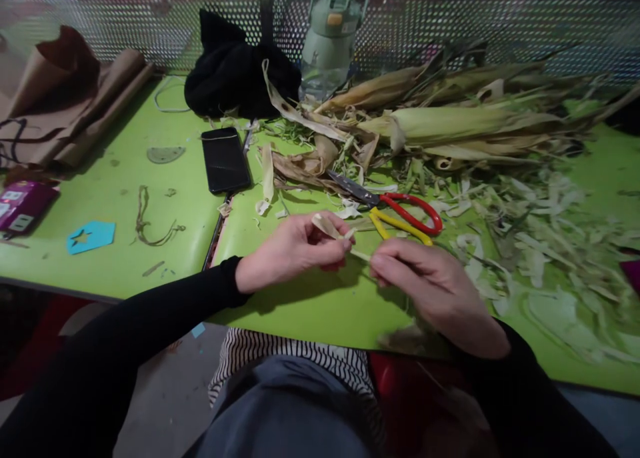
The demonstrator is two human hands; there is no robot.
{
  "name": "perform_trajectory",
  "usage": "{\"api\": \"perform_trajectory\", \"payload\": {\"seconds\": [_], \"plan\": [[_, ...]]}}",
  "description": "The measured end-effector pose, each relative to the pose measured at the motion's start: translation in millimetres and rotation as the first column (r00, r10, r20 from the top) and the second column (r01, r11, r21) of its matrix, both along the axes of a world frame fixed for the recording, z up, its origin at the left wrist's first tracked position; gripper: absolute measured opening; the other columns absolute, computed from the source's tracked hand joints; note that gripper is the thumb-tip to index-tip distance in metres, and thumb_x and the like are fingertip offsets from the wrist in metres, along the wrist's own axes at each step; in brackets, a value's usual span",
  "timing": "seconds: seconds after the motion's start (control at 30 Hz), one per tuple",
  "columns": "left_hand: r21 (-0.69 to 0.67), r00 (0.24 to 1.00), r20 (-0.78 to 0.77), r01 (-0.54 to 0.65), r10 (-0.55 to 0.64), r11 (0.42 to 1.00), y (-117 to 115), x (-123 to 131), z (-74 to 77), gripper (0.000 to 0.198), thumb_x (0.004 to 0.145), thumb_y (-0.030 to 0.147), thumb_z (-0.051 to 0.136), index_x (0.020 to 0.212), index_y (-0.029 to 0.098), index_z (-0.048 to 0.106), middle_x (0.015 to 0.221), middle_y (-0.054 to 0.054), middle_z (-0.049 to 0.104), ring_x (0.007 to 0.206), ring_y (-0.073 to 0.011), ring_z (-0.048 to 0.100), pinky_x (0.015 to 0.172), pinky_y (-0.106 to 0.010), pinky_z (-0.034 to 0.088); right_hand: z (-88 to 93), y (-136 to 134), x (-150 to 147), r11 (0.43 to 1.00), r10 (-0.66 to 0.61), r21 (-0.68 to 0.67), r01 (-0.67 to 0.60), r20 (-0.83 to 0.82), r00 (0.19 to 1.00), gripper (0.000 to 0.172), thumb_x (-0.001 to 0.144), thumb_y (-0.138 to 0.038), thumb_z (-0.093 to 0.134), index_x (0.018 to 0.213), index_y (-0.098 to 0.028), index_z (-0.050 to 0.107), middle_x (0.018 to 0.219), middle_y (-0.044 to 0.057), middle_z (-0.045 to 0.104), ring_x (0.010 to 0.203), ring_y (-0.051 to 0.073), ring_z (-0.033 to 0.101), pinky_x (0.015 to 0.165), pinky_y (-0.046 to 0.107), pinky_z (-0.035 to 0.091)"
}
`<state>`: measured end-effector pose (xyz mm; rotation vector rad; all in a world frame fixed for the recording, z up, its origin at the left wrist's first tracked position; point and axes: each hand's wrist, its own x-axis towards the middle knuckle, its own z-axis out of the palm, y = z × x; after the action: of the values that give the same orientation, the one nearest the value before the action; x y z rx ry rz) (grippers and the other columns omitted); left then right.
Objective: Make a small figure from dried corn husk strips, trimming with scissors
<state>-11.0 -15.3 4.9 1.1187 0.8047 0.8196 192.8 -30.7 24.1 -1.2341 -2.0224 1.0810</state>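
A pale strip of corn husk (pixel 361 255) runs between my two hands, just above the front part of the green table. My left hand (pixel 305 245) pinches one end, with a curled piece of the strip standing up between thumb and fingers. The other end is gripped in my right hand (pixel 425 278), its fingers closed around it. Right behind the hands lie scissors (pixel 380 199) with one red and one yellow handle, blades pointing back left. Dry corn husks (pixel 450 125) are heaped at the back, and torn husk shreds (pixel 540 238) spread over the right side.
A black phone (pixel 225 159) lies by the gap between two tabletops. Behind it are a black cloth bundle (pixel 240 71) and a bottle (pixel 330 45). On the left are brown paper (pixel 85 105), a purple pack (pixel 25 205), a blue paper cutout (pixel 91 237) and a twine piece (pixel 143 221).
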Motion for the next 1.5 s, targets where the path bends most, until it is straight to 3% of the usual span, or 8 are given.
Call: {"api": "perform_trajectory", "payload": {"seconds": [0.3,0.4,0.6,0.8,0.93,1.13,1.37,1.5], "plan": [[-0.090,0.989,0.066,0.138,-0.133,0.986,-1,2,-2.5,0.022,0.085,0.028,0.073,0.090,0.011,0.060,0.077,-0.002,0.068,0.071,-0.0086,0.064,0.073,-0.024,0.052,-6.3,2,-1,0.981,-0.171,0.099,0.168,0.029,0.985,0.022,0.093,-0.045,0.059,0.097,-0.023,0.061,0.078,0.001,0.064,0.065,0.015,0.057,0.056,0.027,0.042],[-0.118,0.985,0.138,0.117,-0.100,0.986,-5,5,-4.9,0.022,0.086,0.021,0.072,0.101,0.012,0.059,0.081,-0.002,0.070,0.078,-0.0110,0.068,0.078,-0.027,0.053,-9.1,0,-7,0.977,-0.192,0.104,0.188,0.024,0.981,0.020,0.094,-0.043,0.059,0.093,-0.023,0.059,0.076,0.000,0.064,0.062,0.013,0.057,0.055,0.026,0.042],[-0.129,0.987,0.120,0.124,-0.109,0.984,-8,5,-0.3,0.035,0.087,0.014,0.069,0.117,0.014,0.050,0.081,-0.001,0.071,0.078,-0.0109,0.068,0.074,-0.024,0.053,-9.1,-1,-7,0.989,-0.144,0.023,0.143,0.032,0.989,0.027,0.096,-0.049,0.054,0.091,-0.023,0.059,0.064,-0.003,0.062,0.054,0.012,0.054,0.052,0.024,0.041],[-0.089,0.989,0.105,0.112,-0.102,0.990,-7,1,1.6,0.033,0.088,0.022,0.070,0.109,0.016,0.045,0.069,0.004,0.068,0.063,-0.0066,0.063,0.065,-0.020,0.051,-8.2,0,-7,0.965,-0.062,-0.263,0.006,-0.205,0.977,0.037,0.085,-0.047,0.072,0.110,-0.024,0.060,0.090,0.004,0.077,0.081,0.021,0.075,0.070,0.031,0.057],[-0.115,0.985,0.075,0.165,-0.157,0.980,-5,-4,5.4,0.036,0.089,0.022,0.070,0.113,0.017,0.043,0.068,0.004,0.068,0.061,-0.0076,0.065,0.063,-0.020,0.051,-4.1,1,-5,0.956,-0.046,-0.294,-0.004,-0.161,0.986,0.048,0.082,-0.042,0.075,0.125,-0.025,0.060,0.084,0.002,0.076,0.077,0.020,0.074,0.069,0.032,0.058],[-0.195,0.959,0.028,0.281,-0.281,0.940,-4,-9,12.4,0.044,0.092,0.020,0.065,0.129,0.016,0.042,0.072,0.002,0.069,0.060,-0.0081,0.064,0.059,-0.020,0.049,-1.6,2,-5,0.942,-0.059,-0.336,-0.006,-0.183,0.981,0.027,0.077,-0.040,0.079,0.094,-0.023,0.066,0.070,-0.001,0.068,0.062,0.015,0.067,0.058,0.028,0.054],[-0.190,0.975,0.027,0.222,-0.221,0.956,-3,-7,7.3,0.027,0.089,0.028,0.070,0.105,0.014,0.052,0.075,0.000,0.070,0.065,-0.0085,0.066,0.063,-0.021,0.051,-5.6,-2,-4,0.964,-0.146,-0.247,0.099,-0.182,0.972,0.028,0.079,-0.040,0.076,0.097,-0.022,0.064,0.068,-0.002,0.064,0.061,0.013,0.062,0.056,0.026,0.049],[-0.181,0.944,-0.082,0.300,-0.319,0.936,-5,-6,9.8,0.029,0.090,0.040,0.066,0.087,0.013,0.057,0.071,0.000,0.066,0.062,-0.0071,0.062,0.059,-0.019,0.049,-3.8,-3,-4,0.976,-0.134,-0.194,0.103,-0.152,0.979,0.031,0.075,-0.039,0.079,0.097,-0.024,0.065,0.067,-0.003,0.059,0.062,0.014,0.060,0.055,0.026,0.049]]}}
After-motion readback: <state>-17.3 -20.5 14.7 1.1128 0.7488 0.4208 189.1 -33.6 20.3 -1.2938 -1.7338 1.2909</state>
